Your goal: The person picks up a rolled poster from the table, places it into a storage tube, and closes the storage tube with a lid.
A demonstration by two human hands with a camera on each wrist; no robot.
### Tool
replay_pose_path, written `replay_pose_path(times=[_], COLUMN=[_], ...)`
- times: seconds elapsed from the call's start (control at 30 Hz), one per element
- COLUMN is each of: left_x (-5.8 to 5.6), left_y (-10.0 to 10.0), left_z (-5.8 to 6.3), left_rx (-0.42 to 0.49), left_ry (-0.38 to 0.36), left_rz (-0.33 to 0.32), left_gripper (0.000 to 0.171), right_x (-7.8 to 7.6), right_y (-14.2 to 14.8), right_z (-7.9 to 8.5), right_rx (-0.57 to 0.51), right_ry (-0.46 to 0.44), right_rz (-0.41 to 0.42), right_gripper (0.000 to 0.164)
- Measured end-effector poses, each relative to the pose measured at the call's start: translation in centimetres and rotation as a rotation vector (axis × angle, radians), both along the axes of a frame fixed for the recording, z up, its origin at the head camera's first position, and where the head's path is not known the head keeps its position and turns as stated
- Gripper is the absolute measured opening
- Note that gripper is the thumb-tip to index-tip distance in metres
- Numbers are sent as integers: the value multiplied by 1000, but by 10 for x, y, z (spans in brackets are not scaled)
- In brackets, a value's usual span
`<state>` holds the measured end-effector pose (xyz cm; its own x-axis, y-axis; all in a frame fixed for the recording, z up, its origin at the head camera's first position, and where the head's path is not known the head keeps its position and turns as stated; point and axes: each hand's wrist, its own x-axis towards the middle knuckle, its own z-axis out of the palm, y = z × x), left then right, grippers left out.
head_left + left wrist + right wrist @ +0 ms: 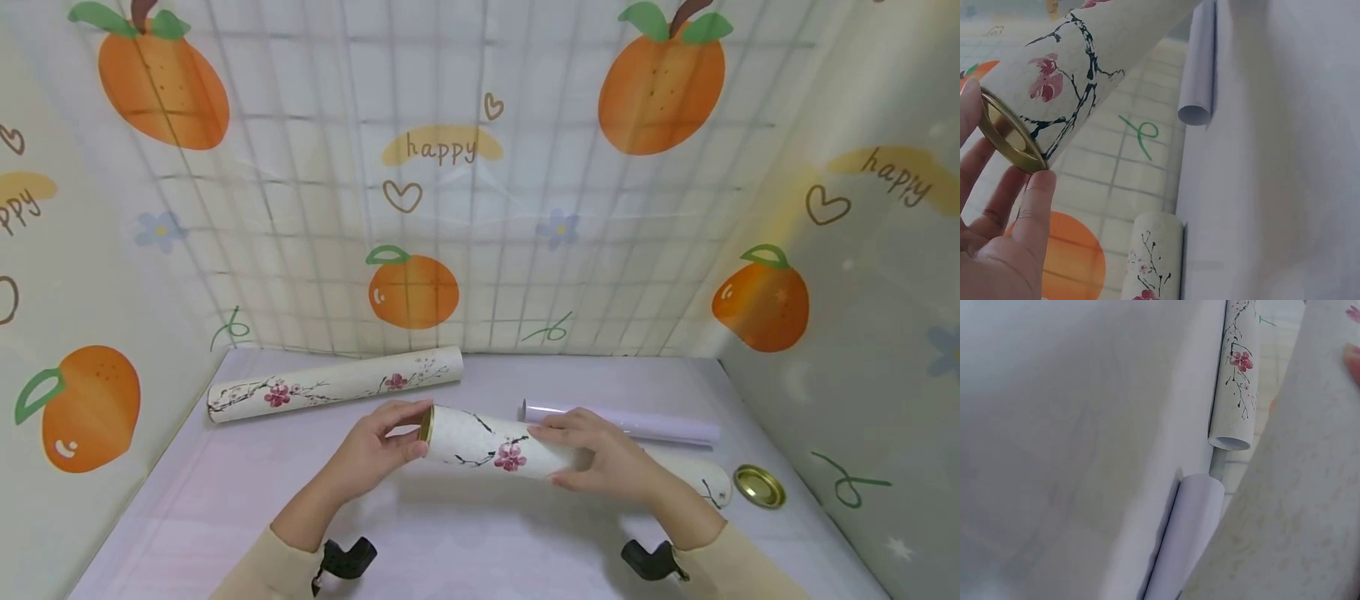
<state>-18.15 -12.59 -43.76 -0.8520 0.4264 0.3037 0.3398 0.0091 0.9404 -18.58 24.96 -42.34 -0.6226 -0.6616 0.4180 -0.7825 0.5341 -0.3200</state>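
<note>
Floral tube: held over the desk, contents hidden. Left grip: pinching its gold-rimmed end. Right grip: curled round its body. Rear tube: right end open. Gold lid: on the desk, beside the held tube's right end.

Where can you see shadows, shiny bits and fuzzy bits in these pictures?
Head view: a soft shadow spreads over the table below the held tube, and the gold lid shines; left wrist view: duller light, but the gold cap gleams; right wrist view: a wide grey shadow on the table, and the held tube, very close, looks a bit fuzzy.
</note>
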Motion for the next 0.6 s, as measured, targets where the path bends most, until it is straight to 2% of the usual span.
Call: replay_pose_path(times=[0.37, 0.6], left_x=[-6, -4], left_y=[0, -5], left_z=[7, 1], left_rx=[-48, -71], left_ry=[61, 27], left_rz=[21, 27], left_gripper=[59, 59], right_x=[-7, -10], right_y=[-7, -8], right_z=[3, -6], right_rx=[-42, 24], right_ry=[-26, 25], right_rz=[-34, -16], right_gripper=[71, 69])
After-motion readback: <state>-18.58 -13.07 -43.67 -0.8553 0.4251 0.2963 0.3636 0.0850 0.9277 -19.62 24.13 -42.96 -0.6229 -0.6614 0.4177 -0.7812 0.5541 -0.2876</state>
